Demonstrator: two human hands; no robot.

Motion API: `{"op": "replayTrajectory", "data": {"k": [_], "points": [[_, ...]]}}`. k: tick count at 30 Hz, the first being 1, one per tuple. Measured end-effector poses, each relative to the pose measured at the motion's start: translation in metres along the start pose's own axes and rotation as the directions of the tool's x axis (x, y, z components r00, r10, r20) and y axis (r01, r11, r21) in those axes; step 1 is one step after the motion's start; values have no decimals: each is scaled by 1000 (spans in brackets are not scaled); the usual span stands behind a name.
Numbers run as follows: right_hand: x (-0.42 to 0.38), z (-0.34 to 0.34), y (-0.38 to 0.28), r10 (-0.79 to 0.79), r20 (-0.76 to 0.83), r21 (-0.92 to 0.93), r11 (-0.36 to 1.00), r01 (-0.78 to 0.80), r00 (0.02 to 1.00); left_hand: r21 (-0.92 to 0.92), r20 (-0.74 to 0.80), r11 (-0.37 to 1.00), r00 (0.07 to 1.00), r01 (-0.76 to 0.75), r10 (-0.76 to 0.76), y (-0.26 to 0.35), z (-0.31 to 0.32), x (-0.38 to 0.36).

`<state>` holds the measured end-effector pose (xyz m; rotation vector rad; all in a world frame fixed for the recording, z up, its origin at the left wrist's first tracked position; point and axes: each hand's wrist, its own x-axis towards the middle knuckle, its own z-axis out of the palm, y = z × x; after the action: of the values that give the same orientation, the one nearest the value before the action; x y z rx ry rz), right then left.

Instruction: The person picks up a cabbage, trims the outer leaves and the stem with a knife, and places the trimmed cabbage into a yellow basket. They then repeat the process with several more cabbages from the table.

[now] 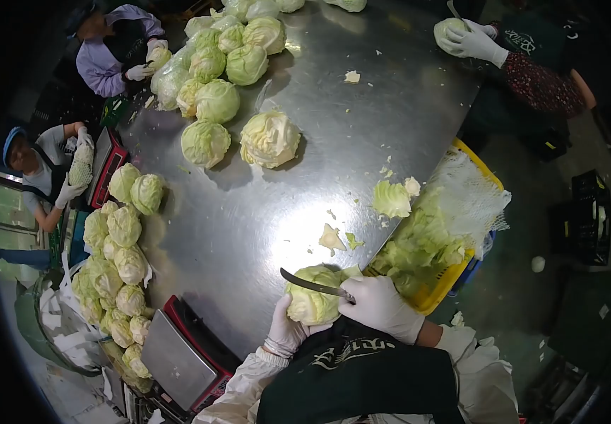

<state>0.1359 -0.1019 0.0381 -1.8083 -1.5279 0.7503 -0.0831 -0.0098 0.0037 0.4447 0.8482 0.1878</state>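
Note:
A pale green cabbage [310,297] rests at the near edge of the steel table [362,120]. My left hand [284,331], in a white glove, grips it from below and from the left. My right hand [380,305], also gloved, holds a knife [314,284] whose dark blade lies across the top of the cabbage, tip pointing left. Cut leaf scraps [331,239] lie on the table just beyond the cabbage.
A yellow crate [454,275] with trimmed leaves and white netting stands to my right. Several cabbages [269,138] lie mid-table, more at the far and left edges. A red scale [178,357] sits near left. Three other people work around the table; a gloved hand [476,44] holds a cabbage far right.

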Motion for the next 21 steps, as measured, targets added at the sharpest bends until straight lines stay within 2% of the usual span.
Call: {"op": "replayTrajectory", "data": {"k": [3, 4, 5, 6, 7, 8, 9, 10, 12, 15, 17, 21], "points": [[2, 9, 7, -4, -95, 12, 1000, 5, 995, -26, 32, 1000, 999, -11, 12, 5, 4, 1], [4, 11, 11, -26, -165, 74, 997, 38, 986, -27, 32, 1000, 999, -10, 11, 5, 3, 2], [6, 12, 14, -43, -237, 133, 988, 76, 971, -103, 80, 994, 997, 25, -17, 4, 0, 4], [7, 11, 17, -42, -237, 134, 988, 76, 971, -177, 128, 982, 991, 62, -40, 3, -3, 5], [9, 7, 22, 70, -260, 252, 968, -2, 963, -175, 128, 983, 991, 62, -39, 3, -4, 6], [10, 2, 28, 181, -269, 366, 928, -73, 946, -354, 200, 927, 978, 125, -56, 3, -5, 7], [9, -3, 38, 259, -270, 411, 902, -132, 928, -515, 273, 835, 960, 195, -56, 3, -6, 8], [8, -9, 43, 280, -263, 378, 910, -169, 923, -583, 291, 779, 954, 232, -66, 5, -5, 7], [6, -11, 45, 302, -258, 348, 915, -203, 918, -566, 283, 796, 957, 215, -57, 7, -4, 7], [4, -27, 18, 226, -246, 303, 942, -146, 943, -541, 277, 818, 960, 196, -47, 9, -5, 7], [6, -31, 2, 158, -183, 353, 932, -85, 970, -536, 276, 823, 960, 190, -43, 8, -4, 9], [4, -22, 3, 63, -182, 334, 942, 2, 981, -553, 291, 809, 956, 199, -36, 10, -5, 5]]}}
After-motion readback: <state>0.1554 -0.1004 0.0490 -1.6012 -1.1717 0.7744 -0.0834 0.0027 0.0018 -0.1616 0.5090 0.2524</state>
